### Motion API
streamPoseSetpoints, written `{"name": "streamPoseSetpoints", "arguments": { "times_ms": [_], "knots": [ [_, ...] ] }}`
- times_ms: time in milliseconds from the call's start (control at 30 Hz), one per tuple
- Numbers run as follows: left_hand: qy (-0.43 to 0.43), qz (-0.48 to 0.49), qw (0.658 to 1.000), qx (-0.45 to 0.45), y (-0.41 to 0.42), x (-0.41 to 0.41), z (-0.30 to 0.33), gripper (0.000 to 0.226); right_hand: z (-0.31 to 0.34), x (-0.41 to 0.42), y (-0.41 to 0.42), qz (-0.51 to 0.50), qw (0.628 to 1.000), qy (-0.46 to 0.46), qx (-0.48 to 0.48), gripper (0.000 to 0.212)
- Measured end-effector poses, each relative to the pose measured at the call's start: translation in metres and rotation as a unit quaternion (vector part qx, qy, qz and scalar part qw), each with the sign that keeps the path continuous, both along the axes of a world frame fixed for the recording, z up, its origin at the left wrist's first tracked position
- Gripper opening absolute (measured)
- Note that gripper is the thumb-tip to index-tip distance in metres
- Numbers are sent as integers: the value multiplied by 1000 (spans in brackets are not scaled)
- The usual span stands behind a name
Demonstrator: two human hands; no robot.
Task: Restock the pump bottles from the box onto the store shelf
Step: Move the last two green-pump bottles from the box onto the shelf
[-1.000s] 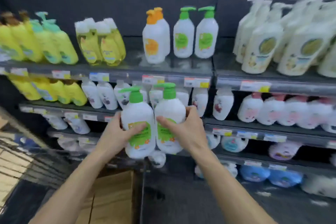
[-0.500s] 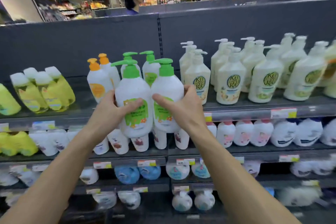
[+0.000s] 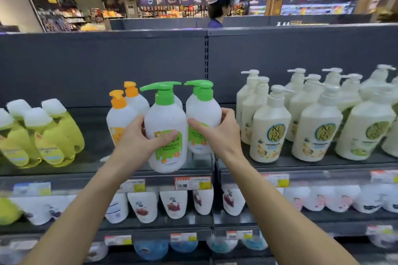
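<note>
- My left hand (image 3: 137, 140) and right hand (image 3: 219, 135) have carried the two green-pump bottles up from low by the box to top-shelf (image 3: 301, 164) height.
- The left hand grips the nearer bottle (image 3: 165, 133), its base over the shelf's front edge.
- The right hand wraps the farther bottle (image 3: 202, 114), set beside the orange-pump bottles (image 3: 122, 114).
- I judge only the set-down remains.

Green-pump bottles (image 3: 165, 135): smooth white plastic, showing a glossy printed label. Shelf (image 3: 301, 162) at three o'clock: dark matt metal. Yellow bottles (image 3: 58, 135) at nine o'clock: translucent plastic, shining.
</note>
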State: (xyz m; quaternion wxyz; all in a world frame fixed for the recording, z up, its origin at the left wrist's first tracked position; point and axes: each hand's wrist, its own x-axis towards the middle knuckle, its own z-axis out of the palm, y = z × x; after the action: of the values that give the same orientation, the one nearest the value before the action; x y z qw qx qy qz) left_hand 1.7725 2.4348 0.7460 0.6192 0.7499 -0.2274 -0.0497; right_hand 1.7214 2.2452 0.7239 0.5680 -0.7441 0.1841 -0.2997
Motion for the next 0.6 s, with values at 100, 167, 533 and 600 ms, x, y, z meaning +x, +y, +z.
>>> {"name": "streamPoseSetpoints", "arguments": {
  "times_ms": [100,167,533,600],
  "knots": [
    [-7,-3,1000,12,-3,17,-4,63,-19,17,-7,-9,1000,5,2,70],
    [-1,-5,1000,16,-5,25,-7,73,-32,25,-12,-6,1000,9,10,70],
    [11,2,1000,2,-9,44,-25,71,-52,44,-20,36,999,-29,-7,64],
    [10,8,1000,2,-10,44,-26,74,-53,44,-20,39,999,-33,-13,65]
  ]
}}
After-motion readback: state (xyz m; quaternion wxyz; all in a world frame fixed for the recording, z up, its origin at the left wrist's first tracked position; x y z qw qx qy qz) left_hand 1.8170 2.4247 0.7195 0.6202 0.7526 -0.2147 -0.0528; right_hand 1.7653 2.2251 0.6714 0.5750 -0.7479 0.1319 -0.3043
